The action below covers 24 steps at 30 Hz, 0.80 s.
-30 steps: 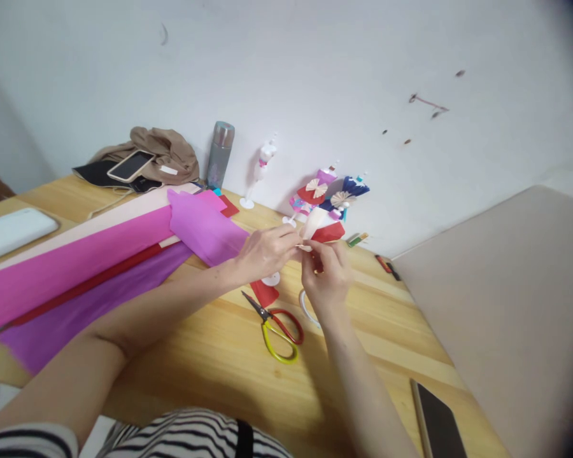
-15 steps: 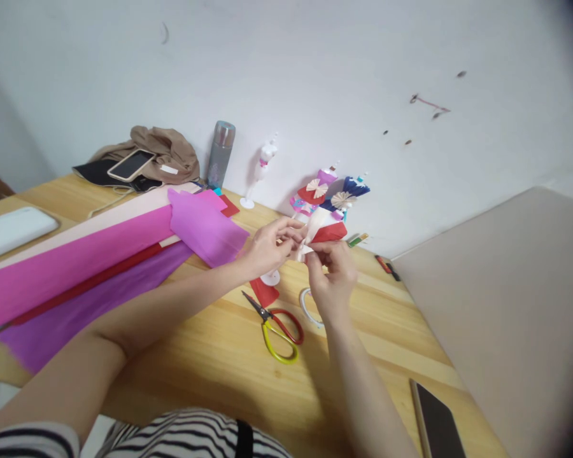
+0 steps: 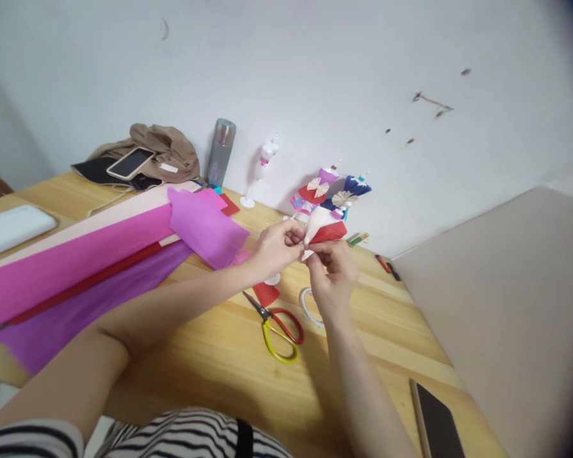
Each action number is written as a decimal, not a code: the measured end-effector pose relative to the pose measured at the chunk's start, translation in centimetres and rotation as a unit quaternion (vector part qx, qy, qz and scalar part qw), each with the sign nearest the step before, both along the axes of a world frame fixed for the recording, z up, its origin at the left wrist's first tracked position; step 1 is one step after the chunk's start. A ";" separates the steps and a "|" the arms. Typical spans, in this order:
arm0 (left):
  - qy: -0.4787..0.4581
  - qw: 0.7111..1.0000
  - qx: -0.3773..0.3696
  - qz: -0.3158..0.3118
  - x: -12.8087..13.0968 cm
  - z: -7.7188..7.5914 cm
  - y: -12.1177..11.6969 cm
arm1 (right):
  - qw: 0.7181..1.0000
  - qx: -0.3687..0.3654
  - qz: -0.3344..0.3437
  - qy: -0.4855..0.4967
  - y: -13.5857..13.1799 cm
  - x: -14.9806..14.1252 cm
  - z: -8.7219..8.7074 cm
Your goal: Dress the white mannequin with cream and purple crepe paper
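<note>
Both hands meet over the middle of the table. The fingers of my left hand (image 3: 281, 245) are closed at the narrow gathered part of a cream paper strip (image 3: 317, 221). Its upper end fans out, and a small white end shows below the fingers. My right hand (image 3: 335, 273) pinches the same gather from the other side. Red paper (image 3: 329, 233) shows just behind the fingers, close to a small mannequin with a lilac top (image 3: 336, 214). A round white stand base (image 3: 272, 279) is partly hidden under my left wrist.
Scissors (image 3: 270, 315) lie in front, beside a red paper scrap (image 3: 266, 294) and a white tape roll (image 3: 309, 306). Dressed mini mannequins (image 3: 356, 187), a bare one (image 3: 267, 152) and a flask (image 3: 221, 152) stand by the wall. Paper sheets (image 3: 81, 254) cover the left; a phone (image 3: 437, 420) lies front right.
My left fingers have drawn in closer to the right ones, and the cream paper is now bunched tighter at its middle. My left forearm has shifted slightly; my right hand stays almost in place.
</note>
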<state>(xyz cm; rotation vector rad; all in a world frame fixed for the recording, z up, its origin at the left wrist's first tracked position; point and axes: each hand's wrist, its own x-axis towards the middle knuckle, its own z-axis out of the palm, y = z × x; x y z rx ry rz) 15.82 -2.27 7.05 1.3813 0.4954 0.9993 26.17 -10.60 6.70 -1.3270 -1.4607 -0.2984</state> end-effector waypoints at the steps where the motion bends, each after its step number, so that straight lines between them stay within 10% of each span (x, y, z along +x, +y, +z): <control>1: -0.002 1.000 0.004 -0.003 0.0 -0.1 -0.1 | 1.000 -0.001 -0.004 -0.003 0.0 0.0 0.0; 24: 0.009 0.999 -0.037 -0.004 -0.6 -0.1 -0.1 | 0.986 0.027 -0.042 -0.157 0.4 0.4 -0.5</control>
